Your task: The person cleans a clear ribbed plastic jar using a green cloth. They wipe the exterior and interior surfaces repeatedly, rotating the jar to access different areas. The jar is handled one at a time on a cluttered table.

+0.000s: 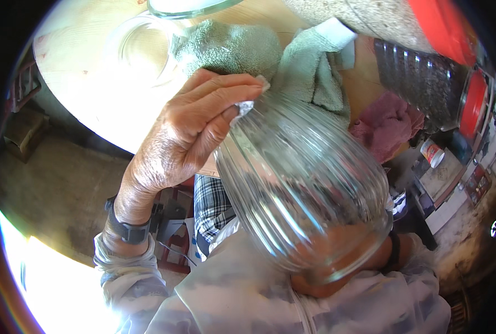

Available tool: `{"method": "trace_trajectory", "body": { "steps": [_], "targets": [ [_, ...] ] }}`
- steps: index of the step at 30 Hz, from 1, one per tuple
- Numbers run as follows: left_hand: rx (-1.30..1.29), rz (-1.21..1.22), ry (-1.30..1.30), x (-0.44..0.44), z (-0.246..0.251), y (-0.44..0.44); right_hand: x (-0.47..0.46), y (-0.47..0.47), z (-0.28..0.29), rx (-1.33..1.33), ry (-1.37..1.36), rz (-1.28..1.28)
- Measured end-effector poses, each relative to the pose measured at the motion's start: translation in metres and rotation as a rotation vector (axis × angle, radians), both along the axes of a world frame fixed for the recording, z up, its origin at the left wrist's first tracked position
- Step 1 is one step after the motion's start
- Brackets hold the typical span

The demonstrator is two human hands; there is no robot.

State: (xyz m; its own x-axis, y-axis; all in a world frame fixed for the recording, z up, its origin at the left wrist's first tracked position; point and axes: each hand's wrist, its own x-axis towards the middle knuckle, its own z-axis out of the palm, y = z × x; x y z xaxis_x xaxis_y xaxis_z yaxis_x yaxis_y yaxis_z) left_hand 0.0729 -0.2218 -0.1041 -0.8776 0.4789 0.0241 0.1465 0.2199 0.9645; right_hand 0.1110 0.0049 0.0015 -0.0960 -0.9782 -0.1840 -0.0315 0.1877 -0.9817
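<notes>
A large ribbed clear glass jar [298,179] is tilted in front of my chest. My left hand [197,112], with a dark band on its wrist, pinches a crumpled white piece [244,109], perhaps tissue, against the jar's upper end. Below, my right hand [314,287] is at the jar's lower end, seen mostly through the glass; its fingers are hard to make out. Just beyond the jar, a green terry towel [231,48] lies bunched on the round wooden table [76,54].
Farther along the table are a round glass vessel [143,50] and a glass rim [193,12]. A red-lidded container of dark contents [419,79] lies at the right, near a pink cloth [385,125]. Beyond is a paper cup [432,153]. On the floor at left sits a box [25,131].
</notes>
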Motion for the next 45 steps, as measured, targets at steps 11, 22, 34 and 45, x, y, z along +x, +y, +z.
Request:
{"method": "trace_trajectory", "body": {
  "steps": [11, 22, 34, 45],
  "targets": [
    [0.388, 0.351, -0.562, 0.016, -0.025, -0.024, -0.007, 0.008, -0.005, -0.021, -0.011, -0.010],
    [0.272, 0.451, -0.594, 0.035, 0.033, -0.015, -0.007, 0.023, 0.008, 0.103, -0.057, -0.108],
    [-0.312, 0.998, -0.052, 0.004, -0.003, -0.086, -0.007, 0.028, -0.005, -0.142, 0.030, -0.700],
    [-0.299, 0.419, -0.098, 0.021, 0.040, -0.029, 0.017, 0.077, 0.012, -0.426, -0.364, -1.278]
  ]
}}
